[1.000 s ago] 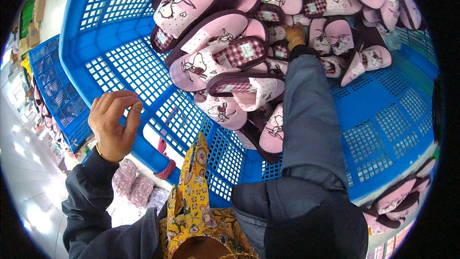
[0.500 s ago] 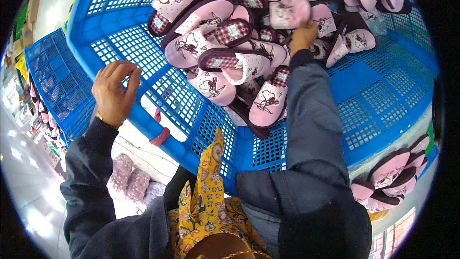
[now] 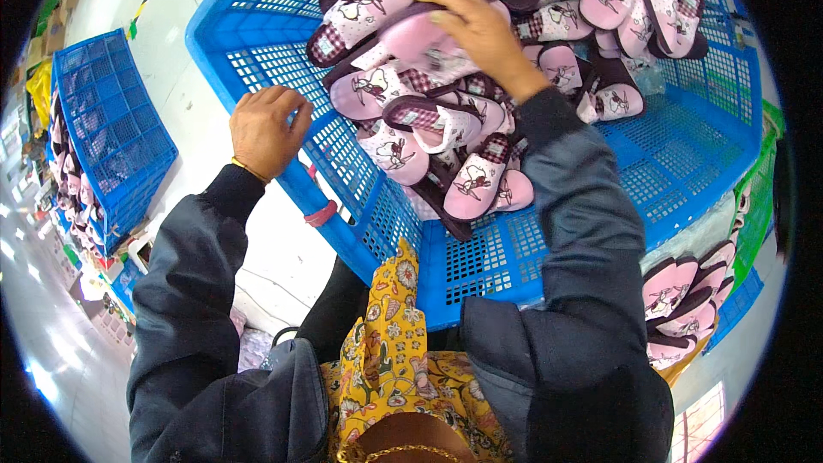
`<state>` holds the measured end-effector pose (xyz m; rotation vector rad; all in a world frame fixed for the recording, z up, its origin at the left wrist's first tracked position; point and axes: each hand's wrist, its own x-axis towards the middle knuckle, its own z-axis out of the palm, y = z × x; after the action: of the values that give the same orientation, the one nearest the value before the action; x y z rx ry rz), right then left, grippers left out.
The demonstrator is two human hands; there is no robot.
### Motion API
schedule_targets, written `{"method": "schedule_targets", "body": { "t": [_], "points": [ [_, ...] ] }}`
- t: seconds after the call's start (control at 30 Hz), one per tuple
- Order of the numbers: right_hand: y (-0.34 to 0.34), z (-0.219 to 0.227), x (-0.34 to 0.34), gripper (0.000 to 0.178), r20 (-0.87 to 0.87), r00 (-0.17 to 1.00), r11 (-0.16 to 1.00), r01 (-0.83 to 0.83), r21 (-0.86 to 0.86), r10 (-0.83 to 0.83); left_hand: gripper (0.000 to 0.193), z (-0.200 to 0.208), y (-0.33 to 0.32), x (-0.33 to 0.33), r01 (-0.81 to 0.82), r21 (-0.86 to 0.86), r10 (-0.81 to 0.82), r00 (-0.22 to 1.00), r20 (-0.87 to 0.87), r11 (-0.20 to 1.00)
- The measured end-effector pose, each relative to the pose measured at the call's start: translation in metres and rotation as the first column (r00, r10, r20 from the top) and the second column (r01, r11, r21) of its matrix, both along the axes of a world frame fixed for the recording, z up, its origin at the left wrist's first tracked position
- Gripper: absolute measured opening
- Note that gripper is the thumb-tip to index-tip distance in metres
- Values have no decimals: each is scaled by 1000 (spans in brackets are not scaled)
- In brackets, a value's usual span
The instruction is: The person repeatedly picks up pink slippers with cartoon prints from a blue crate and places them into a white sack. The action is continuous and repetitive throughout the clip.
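Observation:
My right hand (image 3: 484, 39) is closed on a pink slipper (image 3: 424, 41) with a dark edge, blurred by motion, above the heap in a large blue plastic basket (image 3: 643, 206). Part of the slipper is hidden under the fingers. At the basket's left rim, my left hand (image 3: 267, 131) has its fingers curled over the edge. Beneath and around the held slipper lie many pink slippers with a cartoon print and checked insoles, among them a slipper (image 3: 476, 189) at the heap's near end and a slipper (image 3: 437, 123) on its side.
Another blue basket (image 3: 116, 133) with slippers stands on the floor at the left. A stack of pink slippers (image 3: 681, 300) sits outside the big basket at the right. A red tie (image 3: 321, 213) is wound on the basket's left edge.
My right hand has carried a slipper leftward over the heap, from its right-hand part. The basket and my left hand appear farther right in the picture as the view has shifted.

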<state>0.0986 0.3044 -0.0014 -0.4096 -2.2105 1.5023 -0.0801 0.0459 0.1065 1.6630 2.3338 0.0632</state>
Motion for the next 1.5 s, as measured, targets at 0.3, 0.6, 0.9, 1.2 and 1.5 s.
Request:
{"method": "schedule_targets", "body": {
  "t": [0.3, 0.6, 0.9, 1.2, 1.5],
  "points": [
    [-91, -64, -30, 60, 146, 780, 788, 572, 229, -608, 10, -1, -5, -1, -22, 89, 18, 999, 41, 996],
    [-108, -85, -26, 57, 441, 653, 444, 750, -491, -616, 10, 3, -4, -2, -26, 36, 24, 998, 59, 999],
    [-131, -99, -14, 32, 501, 827, 592, 543, -596, -255, 8, -3, -3, 1, -8, 98, 8, 1000, 4, 995],
    [-170, -84, -36, 44, 661, 698, 892, 443, -95, -276, 12, -6, -1, 6, 34, 90, -26, 996, -86, 995],
    [-152, 80, 45, 27, 144, 908, 619, 378, -688, -394, 24, -21, -16, -11, 69, -17, -71, 977, -201, 998]
  ]
}}
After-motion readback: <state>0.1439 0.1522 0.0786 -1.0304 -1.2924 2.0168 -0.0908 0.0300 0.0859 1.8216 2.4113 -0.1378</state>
